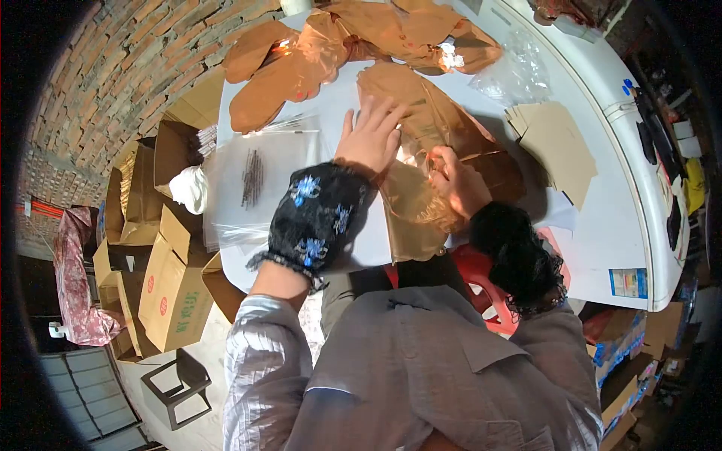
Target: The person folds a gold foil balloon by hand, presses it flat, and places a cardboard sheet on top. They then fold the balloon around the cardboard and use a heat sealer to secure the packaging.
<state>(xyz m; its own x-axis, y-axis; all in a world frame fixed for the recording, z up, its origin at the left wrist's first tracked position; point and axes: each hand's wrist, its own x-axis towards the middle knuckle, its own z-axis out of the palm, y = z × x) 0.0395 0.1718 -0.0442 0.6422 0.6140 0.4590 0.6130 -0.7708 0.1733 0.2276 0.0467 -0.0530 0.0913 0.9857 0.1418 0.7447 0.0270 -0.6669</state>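
Thin, shiny brown hosiery, which looks like tights (421, 101), lies across the white table in front of me. My left hand (368, 139) rests flat on its left edge, fingers spread. My right hand (457, 179) is closed, thumb and fingers pinching the sheer fabric near its middle. A lighter, see-through part (414, 218) hangs toward the table's near edge, below my hands. More brown hosiery (323, 56) is heaped along the far side of the table. Left of my left forearm lies a stack of transparent plastic bags (226, 180) with dark print.
Beige cards (556, 146) lie at the right, with a crumpled transparent bag (515, 71) beyond them. Open cardboard boxes (177, 289) stand left of the table, by a small dark stool (177, 389). Under the near edge is a red seat (492, 289).
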